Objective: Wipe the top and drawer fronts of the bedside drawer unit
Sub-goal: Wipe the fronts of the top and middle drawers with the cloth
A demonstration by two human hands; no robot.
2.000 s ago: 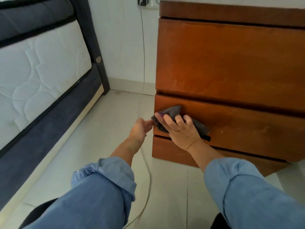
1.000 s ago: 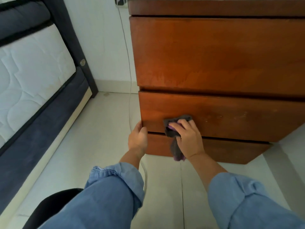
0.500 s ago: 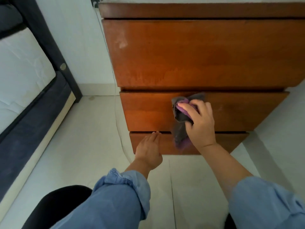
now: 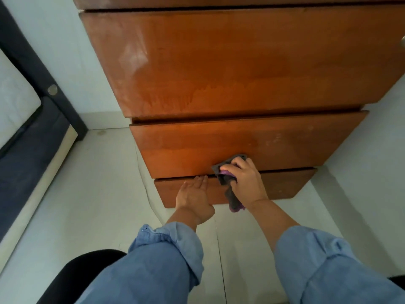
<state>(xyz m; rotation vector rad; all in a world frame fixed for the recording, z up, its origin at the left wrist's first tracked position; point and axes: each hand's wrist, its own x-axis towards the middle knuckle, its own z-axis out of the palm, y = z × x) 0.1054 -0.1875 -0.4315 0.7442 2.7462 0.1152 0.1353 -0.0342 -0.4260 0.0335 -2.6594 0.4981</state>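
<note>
- down low, your right hand (image 4: 245,181) grips a dark grey cloth (image 4: 228,172) with a purple side, fingers curled over it, and presses it against the lower edge of the middle drawer front (image 4: 219,145) of the wooden bedside drawer unit (image 4: 219,62).
- one tail of the cloth hangs from under your palm, down across the bottom drawer front (image 4: 280,185) towards the floor (image 4: 98,205).
- just beside it, your left hand (image 4: 195,194) lies flat on the bottom drawer front, fingers straight and together, holding nothing, fingertips at the gap under the middle drawer.
- both forearms come out of rolled blue denim sleeves (image 4: 168,244).
- above, the tall top drawer front (image 4: 219,73) shows pale smears and streaks; a metal knob (image 4: 402,43) peeks in at the right edge.
- to the left, a thin white cable (image 4: 144,185) runs down beside the unit onto the pale tiles.
- farther left stands a bed with a dark frame (image 4: 32,62) and a white quilted mattress (image 4: 13,95).
</note>
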